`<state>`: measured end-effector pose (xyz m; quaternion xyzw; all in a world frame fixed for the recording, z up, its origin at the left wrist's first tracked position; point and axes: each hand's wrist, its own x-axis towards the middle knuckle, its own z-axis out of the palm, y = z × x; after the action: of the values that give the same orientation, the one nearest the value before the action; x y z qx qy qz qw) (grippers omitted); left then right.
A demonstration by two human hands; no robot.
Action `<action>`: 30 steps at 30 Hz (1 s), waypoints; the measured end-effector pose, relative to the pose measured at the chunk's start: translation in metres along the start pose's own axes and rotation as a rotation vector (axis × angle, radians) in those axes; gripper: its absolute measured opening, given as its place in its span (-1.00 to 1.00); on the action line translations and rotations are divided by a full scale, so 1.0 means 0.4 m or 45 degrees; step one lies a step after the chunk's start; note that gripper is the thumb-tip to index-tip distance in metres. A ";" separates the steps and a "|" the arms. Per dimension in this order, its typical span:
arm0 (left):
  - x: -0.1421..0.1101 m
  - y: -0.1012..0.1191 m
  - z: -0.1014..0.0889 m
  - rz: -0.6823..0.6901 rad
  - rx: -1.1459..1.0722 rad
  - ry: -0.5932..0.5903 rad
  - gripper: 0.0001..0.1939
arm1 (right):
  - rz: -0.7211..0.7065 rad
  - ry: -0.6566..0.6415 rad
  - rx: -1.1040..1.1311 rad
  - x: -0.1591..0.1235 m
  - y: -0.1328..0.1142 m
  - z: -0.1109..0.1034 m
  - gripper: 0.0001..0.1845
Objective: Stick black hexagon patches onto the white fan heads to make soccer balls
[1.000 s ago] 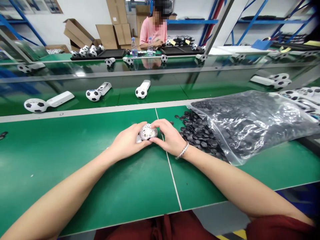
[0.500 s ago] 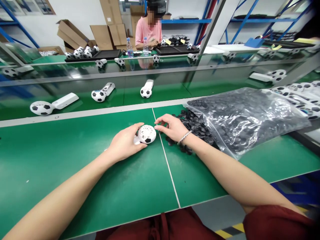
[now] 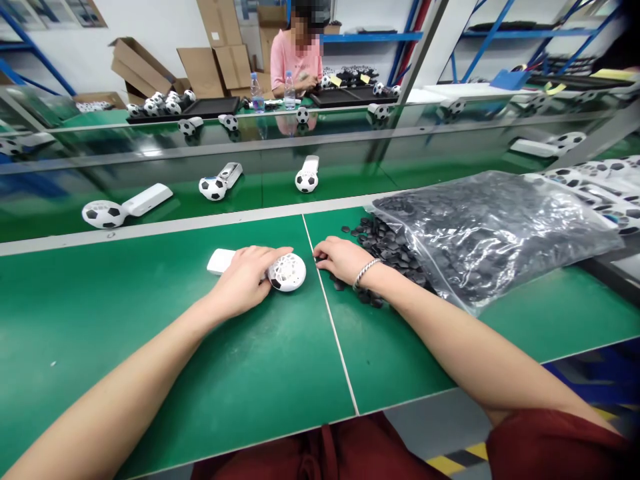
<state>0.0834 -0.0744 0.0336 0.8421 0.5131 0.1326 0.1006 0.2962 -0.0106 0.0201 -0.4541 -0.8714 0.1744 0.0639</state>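
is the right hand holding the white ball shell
No, the left hand rests on the perforated white ball shell; the right hand lies beside the loose black discs.

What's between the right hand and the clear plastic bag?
Head view: a loose pile of black patches lies on the green bench between the right hand and the clear plastic bag.
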 end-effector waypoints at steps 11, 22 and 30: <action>0.002 0.008 0.011 0.047 0.015 0.020 -0.35 | -0.023 0.014 0.263 -0.032 -0.008 -0.019 -0.91; -0.002 0.016 -0.007 -0.101 -0.055 -0.095 -0.20 | -0.735 0.370 0.475 -0.064 -0.062 -0.003 -0.88; 0.000 0.028 0.020 -0.171 -0.092 0.084 -0.30 | -0.603 0.447 0.638 -0.049 -0.069 0.029 -0.82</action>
<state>0.0955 -0.0797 0.0295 0.7967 0.5665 0.1714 0.1225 0.2831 -0.0439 0.0201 -0.2337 -0.8583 0.2818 0.3595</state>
